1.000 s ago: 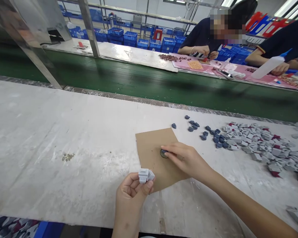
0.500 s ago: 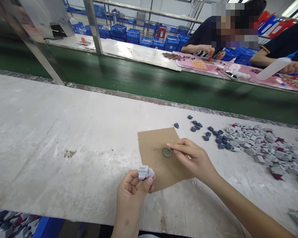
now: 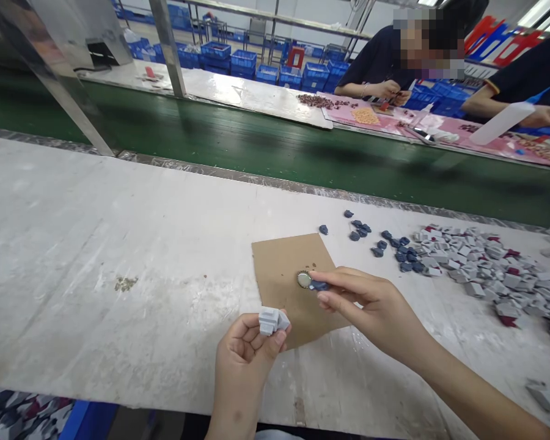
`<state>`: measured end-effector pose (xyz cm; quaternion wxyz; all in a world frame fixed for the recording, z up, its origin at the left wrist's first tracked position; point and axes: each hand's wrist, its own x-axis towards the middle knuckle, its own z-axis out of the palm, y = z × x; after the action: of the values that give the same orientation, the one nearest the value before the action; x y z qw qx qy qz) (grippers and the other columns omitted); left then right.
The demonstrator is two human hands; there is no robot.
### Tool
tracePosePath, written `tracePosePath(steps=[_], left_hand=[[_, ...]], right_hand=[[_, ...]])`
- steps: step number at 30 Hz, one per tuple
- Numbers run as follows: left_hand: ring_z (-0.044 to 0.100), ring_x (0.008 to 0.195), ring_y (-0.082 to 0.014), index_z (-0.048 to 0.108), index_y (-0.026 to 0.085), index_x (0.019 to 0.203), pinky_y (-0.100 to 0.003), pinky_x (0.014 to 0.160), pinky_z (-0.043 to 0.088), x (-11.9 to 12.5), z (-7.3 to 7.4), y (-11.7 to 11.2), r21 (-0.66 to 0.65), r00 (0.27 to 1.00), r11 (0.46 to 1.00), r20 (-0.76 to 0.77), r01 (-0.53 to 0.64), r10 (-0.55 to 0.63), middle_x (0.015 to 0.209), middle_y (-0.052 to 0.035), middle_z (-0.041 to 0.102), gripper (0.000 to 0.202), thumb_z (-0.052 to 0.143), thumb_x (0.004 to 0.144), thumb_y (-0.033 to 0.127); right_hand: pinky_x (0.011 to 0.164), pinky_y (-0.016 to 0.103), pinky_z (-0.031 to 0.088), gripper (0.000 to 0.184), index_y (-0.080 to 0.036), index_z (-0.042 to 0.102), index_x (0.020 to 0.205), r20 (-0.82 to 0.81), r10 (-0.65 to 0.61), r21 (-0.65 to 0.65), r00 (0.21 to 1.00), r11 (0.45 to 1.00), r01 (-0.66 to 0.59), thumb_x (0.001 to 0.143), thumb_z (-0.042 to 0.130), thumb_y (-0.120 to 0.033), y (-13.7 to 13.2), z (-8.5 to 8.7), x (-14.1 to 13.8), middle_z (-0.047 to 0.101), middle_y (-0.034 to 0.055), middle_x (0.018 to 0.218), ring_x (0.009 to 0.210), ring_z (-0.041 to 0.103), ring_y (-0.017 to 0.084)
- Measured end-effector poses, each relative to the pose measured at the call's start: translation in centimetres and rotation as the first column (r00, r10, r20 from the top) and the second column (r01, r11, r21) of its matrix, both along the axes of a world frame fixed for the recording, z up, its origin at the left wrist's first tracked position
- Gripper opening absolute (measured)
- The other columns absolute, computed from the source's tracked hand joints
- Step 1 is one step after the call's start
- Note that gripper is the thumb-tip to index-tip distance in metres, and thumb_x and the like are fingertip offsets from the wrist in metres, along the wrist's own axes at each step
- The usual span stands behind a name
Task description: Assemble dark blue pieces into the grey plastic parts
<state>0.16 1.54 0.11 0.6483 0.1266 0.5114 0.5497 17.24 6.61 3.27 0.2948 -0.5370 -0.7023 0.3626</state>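
My left hand [image 3: 252, 348] pinches a small light-grey moulded block [image 3: 269, 320] with stepped sides, held over the near left edge of a brown cardboard sheet [image 3: 284, 256]. Between the thumb and fingers of my right hand [image 3: 362, 299] is a small dark blue moulded piece [image 3: 319, 285]. Its tip is at the rim of a crimped bottle cap [image 3: 304, 279], whose pale inside faces me. I cannot tell whether piece and cap touch.
Loose dark blue pieces [image 3: 401, 250] and a heap of grey and dark red pieces [image 3: 481, 263] lie to the right. A blue bin [image 3: 89, 421] stands at the lower left. Beyond the green conveyor belt [image 3: 238, 140], two people work near a white squeeze bottle [image 3: 502, 124].
My right hand has shifted slightly right and down, and more of the dark blue piece shows. The cap's inside looks brighter, and dark specks show beside it. My left hand has barely moved.
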Motion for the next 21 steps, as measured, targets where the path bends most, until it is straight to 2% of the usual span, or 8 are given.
tracePosePath(steps=[4,8,11,14,21], left_hand=[[0.069,0.073,-0.0133,0.071,0.018,0.071,-0.010,0.061,0.051,0.0,0.2,-0.4,0.080,0.997,0.997,-0.077,0.018,-0.012,0.080,-0.0034,0.075,0.017,0.081,0.057,0.022],[0.069,0.077,-0.0165,0.072,0.020,0.072,-0.013,0.065,0.053,-0.1,0.4,-0.7,0.156,0.990,0.987,-0.142,0.025,-0.003,0.085,-0.0038,0.075,0.016,0.079,0.059,0.018],[0.070,0.080,-0.0193,0.072,0.021,0.071,-0.015,0.066,0.055,0.0,0.6,-0.9,0.174,0.989,0.985,-0.147,0.013,0.013,0.085,-0.0040,0.075,0.015,0.080,0.059,0.019],[0.070,0.079,-0.0182,0.072,0.022,0.071,-0.015,0.068,0.055,0.1,0.7,-0.9,0.223,0.983,0.975,-0.172,-0.021,0.060,0.084,-0.0024,0.075,0.014,0.080,0.060,0.021],[0.070,0.078,-0.0181,0.074,0.028,0.074,-0.017,0.065,0.056,-0.1,0.6,-1.2,0.349,0.922,0.937,-0.372,0.032,0.107,0.084,-0.0003,0.075,0.010,0.077,0.065,0.027]], right_hand=[[0.054,0.023,0.050,0.022,-0.020,0.065,0.104,0.185,0.204,0.160,0.961,0.959,-0.234,0.086,0.053,-0.020,-0.8,2.0,-0.6,0.069,0.0040,0.083,0.065,0.063,0.013],[0.061,0.022,0.049,0.018,-0.019,0.063,0.101,0.246,0.346,0.147,0.905,0.910,-0.388,0.088,0.051,-0.018,-0.9,3.8,-1.4,0.070,0.0029,0.085,0.073,0.064,0.013],[0.055,0.022,0.046,0.012,-0.020,0.065,0.087,0.285,0.383,0.097,0.878,0.900,-0.425,0.087,0.054,-0.020,-0.6,4.7,-2.0,0.068,0.0003,0.073,0.064,0.063,0.013],[0.051,0.024,0.042,0.013,-0.019,0.065,0.075,0.324,0.402,0.044,0.857,0.898,-0.438,0.085,0.056,-0.021,-0.3,5.2,-2.5,0.067,0.0003,0.067,0.059,0.062,0.014],[0.047,0.022,0.036,0.016,-0.017,0.062,0.069,0.324,0.457,-0.076,0.828,0.885,-0.459,0.084,0.056,-0.017,-0.3,5.5,-2.8,0.063,-0.0004,0.064,0.056,0.059,0.012]])
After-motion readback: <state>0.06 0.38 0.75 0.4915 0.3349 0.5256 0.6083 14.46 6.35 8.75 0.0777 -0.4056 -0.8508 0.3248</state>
